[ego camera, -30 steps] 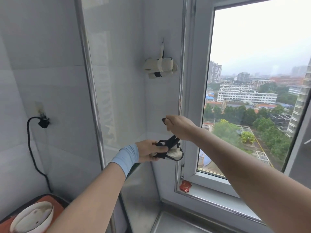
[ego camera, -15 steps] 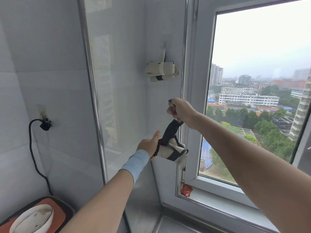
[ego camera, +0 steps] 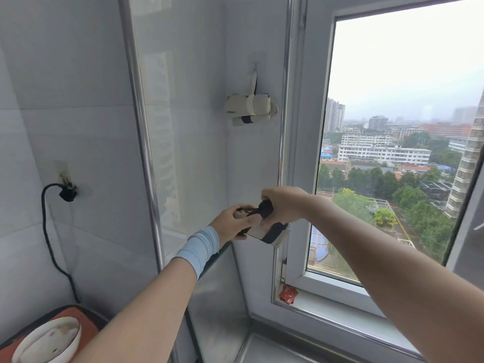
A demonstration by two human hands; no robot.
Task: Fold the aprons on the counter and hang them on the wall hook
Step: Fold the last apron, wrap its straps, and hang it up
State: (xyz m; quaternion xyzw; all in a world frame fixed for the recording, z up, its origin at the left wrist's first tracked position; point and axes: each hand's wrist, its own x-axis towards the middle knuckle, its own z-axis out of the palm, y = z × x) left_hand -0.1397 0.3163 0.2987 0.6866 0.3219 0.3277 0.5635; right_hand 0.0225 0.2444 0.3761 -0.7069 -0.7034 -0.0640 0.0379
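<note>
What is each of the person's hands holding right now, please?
Left hand: closed, gripping the folded cream fabric apron bundle with black straps.
Right hand: closed, gripping that bundle's black strap.

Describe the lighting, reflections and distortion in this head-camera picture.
Head view: overcast daylight enters by the window, its sky washed out; the glossy wall panel mirrors pale shapes; the wide lens bows the metal strip; the left hand, right hand and the rolled apron they grip look slightly soft.
</note>
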